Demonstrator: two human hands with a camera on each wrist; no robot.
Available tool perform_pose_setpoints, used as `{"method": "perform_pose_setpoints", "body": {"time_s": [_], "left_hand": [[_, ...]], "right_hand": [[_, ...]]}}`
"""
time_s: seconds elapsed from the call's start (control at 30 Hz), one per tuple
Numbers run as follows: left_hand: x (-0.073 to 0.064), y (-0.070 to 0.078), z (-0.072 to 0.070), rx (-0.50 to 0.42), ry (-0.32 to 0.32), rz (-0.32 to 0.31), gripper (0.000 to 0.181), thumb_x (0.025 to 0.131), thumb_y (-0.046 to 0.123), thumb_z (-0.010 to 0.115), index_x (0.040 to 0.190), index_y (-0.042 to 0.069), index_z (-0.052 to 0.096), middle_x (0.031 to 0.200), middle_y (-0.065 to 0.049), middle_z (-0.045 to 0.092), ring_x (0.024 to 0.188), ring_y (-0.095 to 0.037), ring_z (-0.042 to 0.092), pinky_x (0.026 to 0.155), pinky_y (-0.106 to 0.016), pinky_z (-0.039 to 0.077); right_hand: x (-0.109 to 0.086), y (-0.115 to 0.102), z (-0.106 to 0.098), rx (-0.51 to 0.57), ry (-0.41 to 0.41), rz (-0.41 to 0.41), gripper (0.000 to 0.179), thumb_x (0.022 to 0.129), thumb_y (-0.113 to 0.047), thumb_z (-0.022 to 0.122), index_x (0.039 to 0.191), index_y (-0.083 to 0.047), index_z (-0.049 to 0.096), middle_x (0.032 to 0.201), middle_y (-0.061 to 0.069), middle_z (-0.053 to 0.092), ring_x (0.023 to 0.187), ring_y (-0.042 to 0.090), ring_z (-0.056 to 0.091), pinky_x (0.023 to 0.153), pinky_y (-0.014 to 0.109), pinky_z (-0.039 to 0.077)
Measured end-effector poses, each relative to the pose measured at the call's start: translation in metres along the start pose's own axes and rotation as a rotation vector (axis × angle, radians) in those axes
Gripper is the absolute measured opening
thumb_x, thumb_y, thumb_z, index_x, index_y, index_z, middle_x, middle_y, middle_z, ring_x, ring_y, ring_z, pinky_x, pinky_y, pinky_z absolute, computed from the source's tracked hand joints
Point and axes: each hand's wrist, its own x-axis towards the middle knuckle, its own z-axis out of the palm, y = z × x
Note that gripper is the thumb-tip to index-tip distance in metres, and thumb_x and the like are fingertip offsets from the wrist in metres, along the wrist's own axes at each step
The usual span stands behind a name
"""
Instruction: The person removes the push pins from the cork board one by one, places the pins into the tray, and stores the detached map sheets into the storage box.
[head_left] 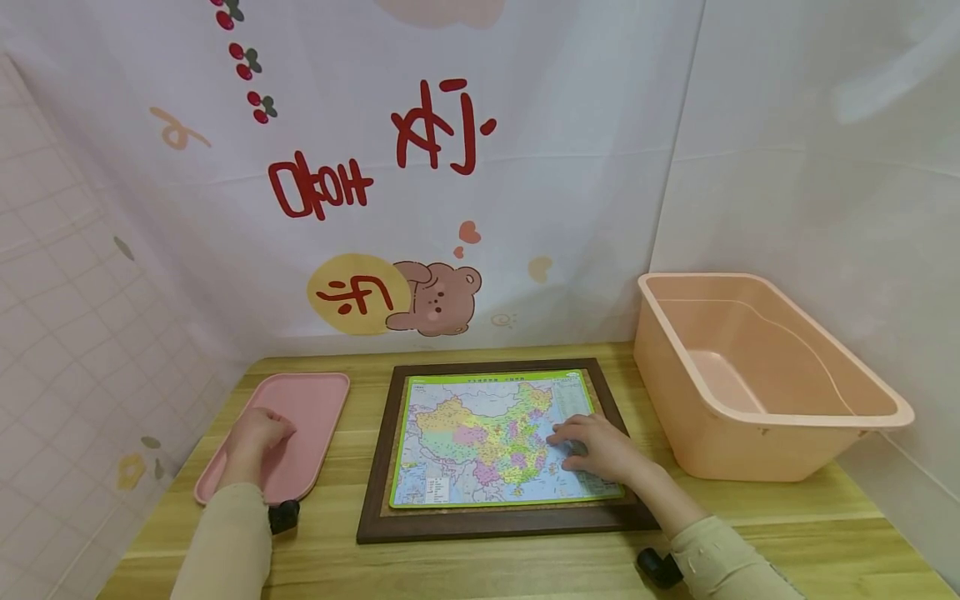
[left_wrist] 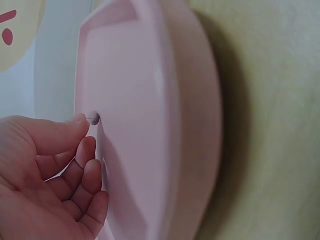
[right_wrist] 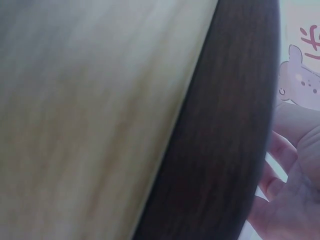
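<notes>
In the head view my left hand point(head_left: 258, 432) is over the pink tray point(head_left: 318, 408), thumb and fingertips drawn together. The left wrist view shows a tiny grey round thing, like a pin head point(left_wrist: 93, 118), at the thumb tip, close to the tray floor; the left hand point(left_wrist: 55, 170) pinches it. My right hand point(head_left: 596, 450) rests at the right side of a colorful map point(head_left: 480, 442), its fingers spread and loosely bent. The map lies on a cork board with a dark wooden frame point(head_left: 510, 523). Only part of the right hand point(right_wrist: 295, 175) shows beyond the frame in the right wrist view.
A deep peach plastic basin point(head_left: 757, 442) stands at the right, beside the framed board. Everything lies on a wood-grain table point(head_left: 465, 571). A printed white cloth point(head_left: 570, 167) hangs behind the table and along its sides.
</notes>
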Motion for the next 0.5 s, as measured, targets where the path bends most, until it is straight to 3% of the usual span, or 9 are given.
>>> {"method": "perform_pose_setpoints", "body": {"time_s": [0.27,0.4,0.5], "left_hand": [[-0.0037,-0.0005,-0.0011,-0.031,0.043,0.077,0.025,0.095,0.014,0.059,0.095,-0.011,0.064,0.087,-0.019,0.067,0.081,-0.03,0.059,0.065,-0.034,0.045],[-0.0071,0.0011,-0.0032,-0.035,0.072,0.122,0.025,0.095,0.015,0.06,0.097,-0.01,0.061,0.089,-0.02,0.064,0.079,-0.03,0.058,0.065,-0.035,0.047],[-0.0096,0.0042,-0.0043,-0.025,0.082,0.155,0.026,0.096,0.016,0.061,0.1,-0.01,0.061,0.094,-0.023,0.062,0.082,-0.033,0.057,0.071,-0.042,0.049]], "right_hand": [[-0.0004,-0.0016,-0.0006,0.007,0.019,-0.025,0.037,0.082,-0.016,0.08,0.118,-0.01,0.072,0.124,0.011,0.065,0.112,0.031,0.059,0.096,0.056,0.042],[-0.0001,0.0,0.0003,-0.009,0.033,-0.045,0.037,0.082,-0.017,0.081,0.118,-0.01,0.073,0.123,0.012,0.065,0.111,0.031,0.059,0.094,0.056,0.043],[-0.0001,0.001,0.0003,-0.006,0.02,-0.028,0.037,0.082,-0.018,0.081,0.118,-0.011,0.073,0.124,0.011,0.065,0.112,0.031,0.059,0.095,0.055,0.043]]}}
